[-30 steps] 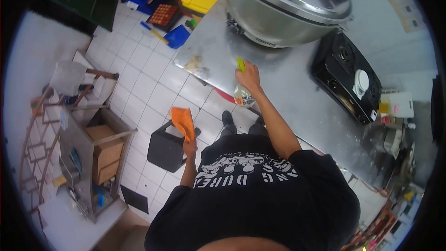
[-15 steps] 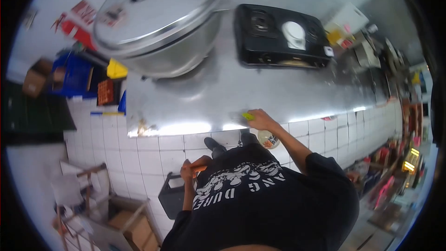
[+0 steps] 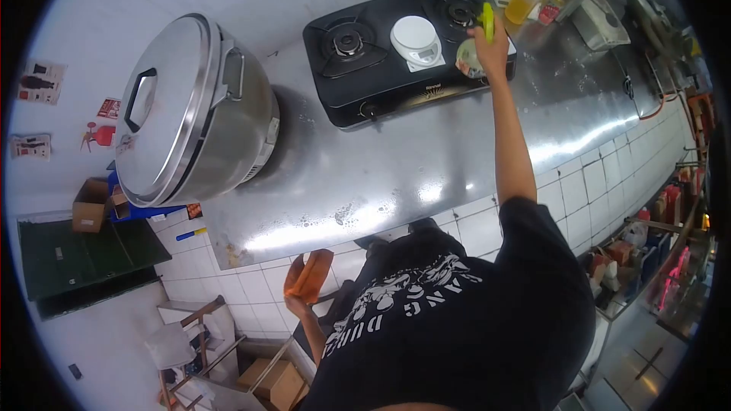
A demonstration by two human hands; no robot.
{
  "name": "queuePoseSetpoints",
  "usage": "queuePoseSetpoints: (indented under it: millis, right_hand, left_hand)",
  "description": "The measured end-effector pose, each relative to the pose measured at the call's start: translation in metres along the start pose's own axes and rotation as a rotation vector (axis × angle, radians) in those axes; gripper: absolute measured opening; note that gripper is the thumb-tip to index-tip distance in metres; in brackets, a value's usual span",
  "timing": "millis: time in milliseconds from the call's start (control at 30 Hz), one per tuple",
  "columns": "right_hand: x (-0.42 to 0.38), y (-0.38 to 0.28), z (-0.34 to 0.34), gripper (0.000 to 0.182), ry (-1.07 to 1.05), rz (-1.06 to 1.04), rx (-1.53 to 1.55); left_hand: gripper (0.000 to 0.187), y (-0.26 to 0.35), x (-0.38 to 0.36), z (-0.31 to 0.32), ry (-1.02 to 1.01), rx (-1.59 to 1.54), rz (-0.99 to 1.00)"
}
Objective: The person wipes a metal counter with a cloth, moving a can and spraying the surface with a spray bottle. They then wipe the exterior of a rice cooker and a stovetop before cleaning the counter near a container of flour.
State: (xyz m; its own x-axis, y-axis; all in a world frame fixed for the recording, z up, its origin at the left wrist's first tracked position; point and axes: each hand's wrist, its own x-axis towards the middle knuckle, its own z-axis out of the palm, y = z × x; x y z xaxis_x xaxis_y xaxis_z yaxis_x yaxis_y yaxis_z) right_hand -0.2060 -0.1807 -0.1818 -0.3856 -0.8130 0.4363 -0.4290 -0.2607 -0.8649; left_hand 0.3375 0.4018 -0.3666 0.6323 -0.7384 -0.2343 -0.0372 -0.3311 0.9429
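Observation:
My right hand (image 3: 493, 44) is closed around the neck of a spray bottle (image 3: 470, 58) with a yellow-green trigger head and a clear, rounded body. I hold it over the right side of a black two-burner gas stove (image 3: 449, 93), near its right burner. A white kitchen scale (image 3: 416, 39) sits on the stove between the burners. Low at the table's front edge, my left hand (image 3: 298, 306) grips an orange cloth (image 3: 311, 278) that hangs partly spread; some fingers are hidden behind it. Wet drops and foam (image 3: 346, 215) dot the steel table (image 3: 304, 183).
A large lidded steel pot (image 3: 236, 133) stands on the table's left. Right of the stove are a yellow bottle with a pink cap (image 3: 524, 1) and a metal container (image 3: 600, 19). Below at left are cardboard boxes (image 3: 91, 205) and a wooden-framed stool (image 3: 194, 327).
My right hand has carried the spray bottle from the table's front edge up to the stove. My left hand has raised the cloth, which hangs wider. The view has shifted; drops now show on the table.

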Motion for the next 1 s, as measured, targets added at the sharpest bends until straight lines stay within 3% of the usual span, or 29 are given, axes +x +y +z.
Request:
queuePoseSetpoints:
  millis: [33,100,133,233,300,367,433,633,733,800,867,900,933,967,1000]
  right_hand:
    - [0.009,0.013,0.003,0.043,0.002,-0.005,-0.016]
    - [0.017,0.026,0.006,0.045,0.014,-0.005,-0.054]
    - [0.021,0.03,0.008,0.046,0.026,-0.025,-0.091]
    - [0.029,0.042,0.015,0.047,0.111,-0.121,-0.084]
    - [0.028,0.033,0.013,0.048,0.082,-0.115,-0.093]
    - [0.023,0.031,0.015,0.052,0.091,-0.161,0.018]
    - [0.016,0.023,0.009,0.069,0.041,-0.114,0.05]
    - [0.012,0.052,-0.007,0.099,-0.109,-0.152,-0.248]
    - [0.0,0.074,-0.015,0.091,-0.056,-0.275,-0.424]
    - [-0.031,0.081,-0.037,0.085,-0.062,-0.092,-0.257]
    - [-0.105,0.009,-0.039,0.063,0.033,0.153,-0.121]
    - [-0.149,-0.009,-0.032,0.042,-0.118,0.129,-0.053]
    - [-0.199,-0.022,-0.016,0.035,-0.34,0.399,0.27]
    - [-0.254,-0.015,0.009,0.041,-0.534,0.57,0.466]
    - [-0.296,-0.062,0.028,0.053,-0.639,0.455,0.444]
  left_hand:
    - [0.073,0.01,-0.003,0.0,0.146,0.014,-0.118]
    - [0.063,0.089,-0.012,0.024,0.417,-0.214,-0.288]
    - [0.058,0.099,-0.009,0.019,0.315,-0.502,-0.327]
    - [0.056,0.175,-0.025,0.042,0.268,-0.43,-0.314]
    - [0.056,0.19,-0.019,0.047,0.353,-0.411,-0.321]
    - [0.054,0.224,-0.016,0.061,0.306,-0.397,-0.273]
    - [0.048,0.259,-0.014,0.077,0.2,-0.407,-0.217]
    - [0.044,0.314,0.004,0.087,0.069,-0.339,-0.19]
    - [0.041,0.341,0.009,0.1,0.036,-0.38,-0.14]
    - [0.037,0.348,0.02,0.103,0.02,-0.34,-0.013]
    - [0.035,0.356,0.035,0.113,0.037,-0.344,0.005]
    - [0.033,0.359,0.041,0.119,0.038,-0.344,0.019]
    - [0.032,0.364,0.046,0.129,-0.032,-0.338,0.023]
    - [0.03,0.37,0.051,0.135,-0.109,-0.332,0.03]
    - [0.03,0.374,0.055,0.135,-0.112,-0.34,0.031]
